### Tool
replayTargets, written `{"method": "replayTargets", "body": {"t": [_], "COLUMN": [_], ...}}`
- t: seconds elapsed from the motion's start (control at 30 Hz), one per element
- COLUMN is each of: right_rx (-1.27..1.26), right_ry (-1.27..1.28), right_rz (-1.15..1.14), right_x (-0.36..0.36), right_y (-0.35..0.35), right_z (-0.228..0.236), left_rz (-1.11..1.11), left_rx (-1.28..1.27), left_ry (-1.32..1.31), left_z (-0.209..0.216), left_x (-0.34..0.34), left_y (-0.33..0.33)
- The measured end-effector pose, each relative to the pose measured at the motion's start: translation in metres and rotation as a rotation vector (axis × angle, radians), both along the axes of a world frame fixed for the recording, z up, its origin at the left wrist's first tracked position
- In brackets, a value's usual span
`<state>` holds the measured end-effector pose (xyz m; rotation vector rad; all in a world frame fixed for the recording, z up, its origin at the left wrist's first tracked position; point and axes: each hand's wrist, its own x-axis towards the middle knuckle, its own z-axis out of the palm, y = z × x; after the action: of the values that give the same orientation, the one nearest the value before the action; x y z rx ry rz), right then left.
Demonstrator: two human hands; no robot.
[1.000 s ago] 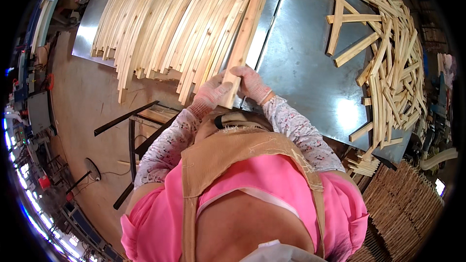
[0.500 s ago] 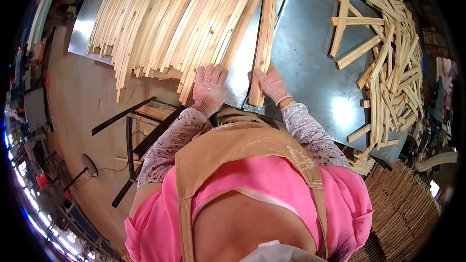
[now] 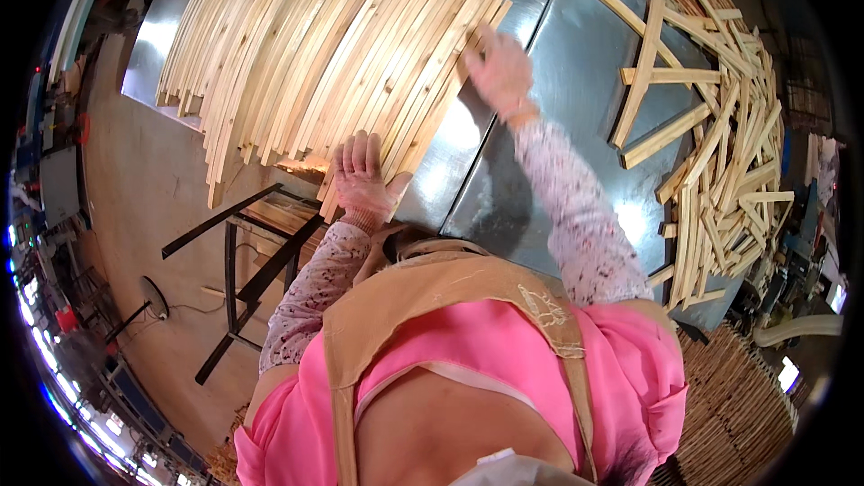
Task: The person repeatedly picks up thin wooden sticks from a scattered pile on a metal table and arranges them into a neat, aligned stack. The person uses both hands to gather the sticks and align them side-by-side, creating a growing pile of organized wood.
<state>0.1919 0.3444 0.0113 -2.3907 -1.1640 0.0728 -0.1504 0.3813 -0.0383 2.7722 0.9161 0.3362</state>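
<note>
A row of long pale wooden strips [image 3: 333,54] lies side by side on the metal table [image 3: 576,63]. My left hand [image 3: 363,178], in a thin pale glove, rests with its fingers stretched out over the near ends of the strips toward the row's right side. My right hand [image 3: 501,74], gloved too and slightly blurred, is at the row's right edge near the far end. Its fingers are apart and touch the outermost strips from the side, gripping nothing that I can see.
A jumbled heap of wooden strips [image 3: 720,171] covers the table's right side. Left of my body stands a black-legged frame [image 3: 261,252] with a wooden top. A large stack of wood [image 3: 733,396] lies at the lower right. A dark seam [image 3: 490,130] crosses the tabletop.
The strips that stood apart under my right hand now lie against the row. My right hand has moved away from me along the row's edge; my left hand shifted slightly left and nearer.
</note>
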Motion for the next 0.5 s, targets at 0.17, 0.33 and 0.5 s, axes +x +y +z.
{"method": "replayTargets", "body": {"t": [0.17,0.33,0.5], "right_rx": [-0.436,-0.456,0.013], "right_ry": [-0.221,-0.208,0.298], "right_rz": [0.145,0.266,0.064], "right_x": [0.109,0.123,0.091], "right_y": [0.079,0.079,0.069], "right_z": [0.000,0.016,0.021], "left_rz": [0.085,0.110,0.097], "left_rx": [-0.082,-0.146,-0.131], "left_ry": [0.080,0.154,0.076], "left_z": [-0.002,0.005,0.023], "left_x": [0.008,0.009,0.018], "left_y": [-0.001,-0.002,-0.001]}}
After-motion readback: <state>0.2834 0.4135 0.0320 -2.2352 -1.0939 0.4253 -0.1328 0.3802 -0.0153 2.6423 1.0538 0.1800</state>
